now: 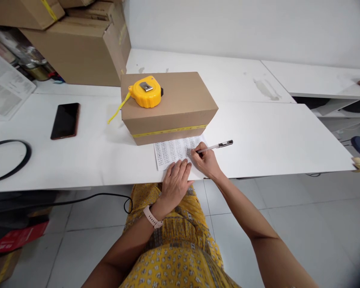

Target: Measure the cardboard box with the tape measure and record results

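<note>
A sheet of paper (165,155) covered in columns of handwriting lies at the table's front edge, its far side against or under a brown cardboard box (171,116). My right hand (206,161) grips a pen (219,145), with the tip end low at the paper and hidden by my fingers. Flat on the near edge of the sheet rests my left hand (176,182), fingers stretched out, holding nothing. On top of the box sits a yellow tape measure (147,92), a strip of its yellow tape hanging over the left side.
A smartphone (65,121) lies left of the box on the white table (258,140). Large cardboard boxes (75,52) are stacked at the back left. A black cable loop (25,160) lies at the left, and a wall (243,28) closes off the back.
</note>
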A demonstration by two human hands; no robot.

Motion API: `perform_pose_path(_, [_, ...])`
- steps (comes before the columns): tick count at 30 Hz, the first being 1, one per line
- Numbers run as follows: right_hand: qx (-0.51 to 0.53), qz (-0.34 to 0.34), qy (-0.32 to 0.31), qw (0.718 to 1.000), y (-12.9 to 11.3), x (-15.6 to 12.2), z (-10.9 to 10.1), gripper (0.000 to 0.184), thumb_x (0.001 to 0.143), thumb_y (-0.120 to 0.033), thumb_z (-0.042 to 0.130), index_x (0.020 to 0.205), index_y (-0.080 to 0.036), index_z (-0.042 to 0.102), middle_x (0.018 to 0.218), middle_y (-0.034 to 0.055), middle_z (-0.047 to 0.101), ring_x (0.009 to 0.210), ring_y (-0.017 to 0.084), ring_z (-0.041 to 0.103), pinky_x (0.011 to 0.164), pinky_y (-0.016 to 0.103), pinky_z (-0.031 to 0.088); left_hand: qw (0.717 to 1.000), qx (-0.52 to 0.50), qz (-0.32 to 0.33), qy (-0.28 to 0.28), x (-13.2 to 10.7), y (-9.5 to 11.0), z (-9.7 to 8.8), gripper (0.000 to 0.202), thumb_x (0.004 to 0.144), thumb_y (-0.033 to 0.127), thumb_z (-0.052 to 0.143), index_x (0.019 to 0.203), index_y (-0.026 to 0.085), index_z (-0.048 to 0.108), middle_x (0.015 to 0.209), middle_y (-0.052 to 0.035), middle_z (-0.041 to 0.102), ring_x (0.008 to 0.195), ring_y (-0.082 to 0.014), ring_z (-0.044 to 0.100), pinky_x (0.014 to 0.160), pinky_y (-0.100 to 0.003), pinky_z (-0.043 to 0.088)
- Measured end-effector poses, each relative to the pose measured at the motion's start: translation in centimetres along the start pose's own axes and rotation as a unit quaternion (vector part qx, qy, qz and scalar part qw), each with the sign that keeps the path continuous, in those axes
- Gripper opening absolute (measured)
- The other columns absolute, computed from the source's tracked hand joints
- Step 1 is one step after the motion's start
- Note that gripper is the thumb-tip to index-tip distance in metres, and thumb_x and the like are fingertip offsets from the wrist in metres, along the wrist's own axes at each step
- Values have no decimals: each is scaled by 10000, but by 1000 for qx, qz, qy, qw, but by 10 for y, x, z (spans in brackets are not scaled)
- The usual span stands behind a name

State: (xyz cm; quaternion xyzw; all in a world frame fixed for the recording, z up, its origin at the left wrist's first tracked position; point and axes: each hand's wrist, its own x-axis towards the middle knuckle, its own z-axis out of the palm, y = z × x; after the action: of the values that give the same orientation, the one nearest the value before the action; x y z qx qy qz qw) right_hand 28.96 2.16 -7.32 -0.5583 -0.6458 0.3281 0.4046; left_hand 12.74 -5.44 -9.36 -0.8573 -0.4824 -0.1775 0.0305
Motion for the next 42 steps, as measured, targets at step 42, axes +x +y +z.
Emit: perform_pose_path(42, [8, 10, 4, 1000, 0, 1, -1, 227, 862, -355, 581, 725, -246, 437, 531, -70, 414, 512, 116, 375, 518, 271, 292, 1000, -16, -7, -26, 0, 0, -1, 565, 1004, 420, 551, 1469, 101, 518, 1524, -151, 532, 1418, -289, 484, 1208, -466, 359])
